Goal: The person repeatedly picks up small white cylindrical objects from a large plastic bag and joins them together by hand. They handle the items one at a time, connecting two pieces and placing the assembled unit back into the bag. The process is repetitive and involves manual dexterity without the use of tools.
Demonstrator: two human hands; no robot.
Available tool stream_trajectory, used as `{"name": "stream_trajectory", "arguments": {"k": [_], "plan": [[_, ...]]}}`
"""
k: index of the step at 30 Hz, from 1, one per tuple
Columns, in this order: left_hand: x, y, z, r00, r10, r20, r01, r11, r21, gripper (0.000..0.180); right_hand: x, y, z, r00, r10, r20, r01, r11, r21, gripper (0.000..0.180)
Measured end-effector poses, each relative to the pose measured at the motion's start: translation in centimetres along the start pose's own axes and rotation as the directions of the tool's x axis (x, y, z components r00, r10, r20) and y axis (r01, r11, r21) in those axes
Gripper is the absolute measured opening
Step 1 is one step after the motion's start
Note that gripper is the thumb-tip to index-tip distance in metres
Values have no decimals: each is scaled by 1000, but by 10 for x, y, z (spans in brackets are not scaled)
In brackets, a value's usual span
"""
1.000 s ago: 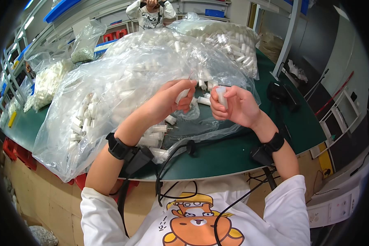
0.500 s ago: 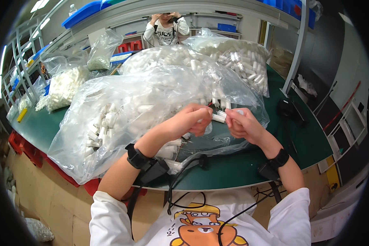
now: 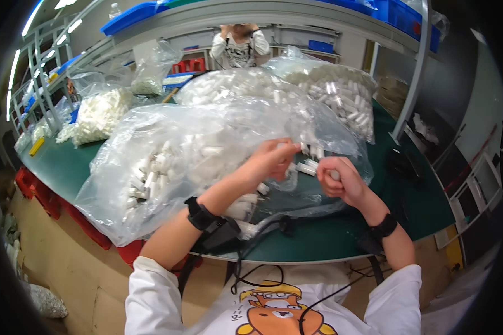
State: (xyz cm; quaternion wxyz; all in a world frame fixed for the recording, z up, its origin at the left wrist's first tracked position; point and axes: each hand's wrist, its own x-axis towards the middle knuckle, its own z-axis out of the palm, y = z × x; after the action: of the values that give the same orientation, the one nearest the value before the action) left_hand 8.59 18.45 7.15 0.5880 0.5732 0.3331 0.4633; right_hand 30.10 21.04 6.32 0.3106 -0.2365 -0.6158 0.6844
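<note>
"Shirt (image 3: 282, 319) in white, with a bear print, sits nearest; past it a black cable (image 3: 239, 272) hangs over the edge of the green counter (image 3: 318, 245); how are the hands?"

"Each wrist wears a black band; the left hand (image 3: 274, 160) reaches over the near bag, fingers bent in toward the thumb; I cannot tell how tightly they close, or whether they have hold of anything."

"And the other?"

"The right hand (image 3: 341, 178) is curled into a fist around a white piece (image 3: 335, 175); only its pale, rounded end shows among the fingers; the two hands are apart."

"Where are the rest of the pieces?"

"Loose white cylinders (image 3: 307, 167) lie just beyond the gap between the hands; many more show through the large clear bag (image 3: 145, 125) spread across the counter, with a clump at its left side."

"Farther back?"

"A middle bag (image 3: 229, 86) and a right bag (image 3: 346, 103), both clear and full of white pieces; at the left, a bag of cream pieces (image 3: 101, 114) near a yellow bar (image 3: 37, 147); beyond them all, another person (image 3: 239, 51) in a pale top, both arms raised to the head."
</note>
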Motion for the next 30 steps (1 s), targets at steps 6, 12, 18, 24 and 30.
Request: {"name": "stream_trajectory", "arguments": {"k": [6,12,18,24,30], "plan": [[-2,2,-3,998,-21,61,14,994,111,34,1,-1,-2,1000,-15,-13,15,1000,-4,25],[-5,3,4,997,4,75,-14,990,143,34,-1,2,-5,999,-32,-38,30,999,-35,25],[-1,-3,3,999,-35,-3,35,980,197,30,2,-3,-3,1000,29,0,-29,999,-23,24],[4,-14,-2,995,50,91,-86,886,456,35,1,-1,0,997,55,-45,-60,992,-114,25],[6,-11,-7,987,73,140,-121,922,367,27,6,3,0,996,-55,66,77,904,-420,22]]}}
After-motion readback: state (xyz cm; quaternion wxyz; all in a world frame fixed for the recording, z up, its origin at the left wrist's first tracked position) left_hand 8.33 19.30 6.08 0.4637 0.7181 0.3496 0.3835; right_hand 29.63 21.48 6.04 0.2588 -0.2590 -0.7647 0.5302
